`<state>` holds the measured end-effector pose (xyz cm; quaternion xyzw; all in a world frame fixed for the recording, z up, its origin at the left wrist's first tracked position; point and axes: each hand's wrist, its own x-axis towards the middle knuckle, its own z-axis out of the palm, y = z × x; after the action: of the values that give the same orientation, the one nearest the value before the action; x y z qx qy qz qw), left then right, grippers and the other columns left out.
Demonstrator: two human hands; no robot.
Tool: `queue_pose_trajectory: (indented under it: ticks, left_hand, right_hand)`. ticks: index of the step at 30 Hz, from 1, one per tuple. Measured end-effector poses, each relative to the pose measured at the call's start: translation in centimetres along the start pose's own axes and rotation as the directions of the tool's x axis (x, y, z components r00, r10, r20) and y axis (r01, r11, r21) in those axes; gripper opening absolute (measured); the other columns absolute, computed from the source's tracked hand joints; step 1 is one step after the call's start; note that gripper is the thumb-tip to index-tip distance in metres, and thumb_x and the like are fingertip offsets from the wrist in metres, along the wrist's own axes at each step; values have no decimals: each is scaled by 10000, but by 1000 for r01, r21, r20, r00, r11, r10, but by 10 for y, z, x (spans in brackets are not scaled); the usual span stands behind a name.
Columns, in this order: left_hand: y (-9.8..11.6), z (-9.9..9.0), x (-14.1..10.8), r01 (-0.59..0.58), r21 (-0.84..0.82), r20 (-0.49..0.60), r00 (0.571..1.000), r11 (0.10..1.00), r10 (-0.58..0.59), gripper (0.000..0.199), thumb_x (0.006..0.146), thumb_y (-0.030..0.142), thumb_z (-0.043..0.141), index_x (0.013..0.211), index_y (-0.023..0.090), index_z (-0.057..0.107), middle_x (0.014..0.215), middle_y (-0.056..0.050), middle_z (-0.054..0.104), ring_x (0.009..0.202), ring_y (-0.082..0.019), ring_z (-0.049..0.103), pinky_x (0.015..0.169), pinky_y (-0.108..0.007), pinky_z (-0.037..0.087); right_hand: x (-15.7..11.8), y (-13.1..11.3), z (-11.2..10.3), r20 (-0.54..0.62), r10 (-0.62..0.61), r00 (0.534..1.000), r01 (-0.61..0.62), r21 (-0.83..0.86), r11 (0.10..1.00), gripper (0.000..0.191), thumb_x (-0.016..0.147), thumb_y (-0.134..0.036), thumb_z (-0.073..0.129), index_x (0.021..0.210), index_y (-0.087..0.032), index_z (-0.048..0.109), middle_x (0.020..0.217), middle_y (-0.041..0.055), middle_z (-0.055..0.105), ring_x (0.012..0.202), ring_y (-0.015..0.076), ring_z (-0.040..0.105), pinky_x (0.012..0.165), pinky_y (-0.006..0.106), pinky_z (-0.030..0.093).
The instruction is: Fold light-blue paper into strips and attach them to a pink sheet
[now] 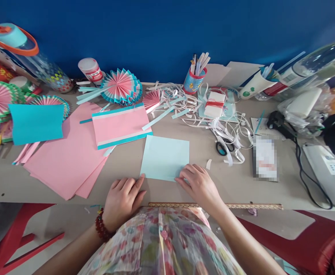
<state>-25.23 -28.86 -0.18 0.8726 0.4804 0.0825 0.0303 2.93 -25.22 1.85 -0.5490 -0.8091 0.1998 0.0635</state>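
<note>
Here I have the pale-blue rectangular paper sheet [165, 156] just beyond both hands, my loosely curled left hand [124, 196] fingering its near-left corner, my right hand [199, 184] narrowed at its near-right corner, as a blue-and-red cylindrical cup [194, 82] holds pale strips [205, 63].

Craft workspace, paper fans [121, 87], scissors [225, 147], cluttered table [167, 193]

On our table [167, 193] we have the small sheet [165, 157] directly before us, the large sheets [67, 152] to its left, a pleated rosette [121, 86] behind them, the pen cup [195, 82] behind it, scissors [226, 144] to its right and a power strip [319, 162] farther right.
</note>
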Motion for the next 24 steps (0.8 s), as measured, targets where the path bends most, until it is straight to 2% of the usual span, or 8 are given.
queue_pose_trajectory:
  ticks: [14, 19, 22, 24]
  left_hand:
    - [-2, 0, 0, -11, -1, 33, 999, 1000, 11, 414, 986, 340, 464, 1338, 132, 530, 807, -44, 571, 742, -201, 549, 675, -353, 379]
    - [-2, -4, 7, -20, -47, 40, 999, 999, 22, 389, 981, 338, 461, 1283, 116, 567, 957, -97, 614, 850, -220, 577, 758, -358, 435]
    - [0, -5, 13, -19, -41, 8, 1000, 999, 19, 370, 962, 331, 484, 1237, 115, 603, 1059, -128, 628, 922, -248, 582, 824, -388, 450]
    - [4, -4, 17, -32, -35, -29, 999, 999, 31, 398, 953, 322, 499, 1278, 109, 585, 1133, -141, 632, 996, -269, 578, 889, -410, 447]
  right_hand:
    - [-2, 0, 3, -8, 8, 1000, -8, -15, 1000, 204, 959, -305, 552, 790, -192, 571, 853, 36, 578, 799, 183, 512, 768, 310, 384]
    - [-1, 0, 3, -15, -4, 1000, 3, -30, 1000, 199, 950, -305, 571, 788, -190, 569, 849, 31, 576, 806, 182, 515, 765, 306, 380]
    - [0, -1, 2, -19, -8, 1000, 8, -36, 999, 204, 944, -311, 584, 781, -190, 565, 838, 27, 572, 800, 182, 512, 760, 305, 377]
    - [0, -1, 2, -21, -9, 1000, 8, -38, 999, 208, 944, -317, 583, 782, -189, 563, 840, 28, 570, 800, 183, 509, 760, 306, 376]
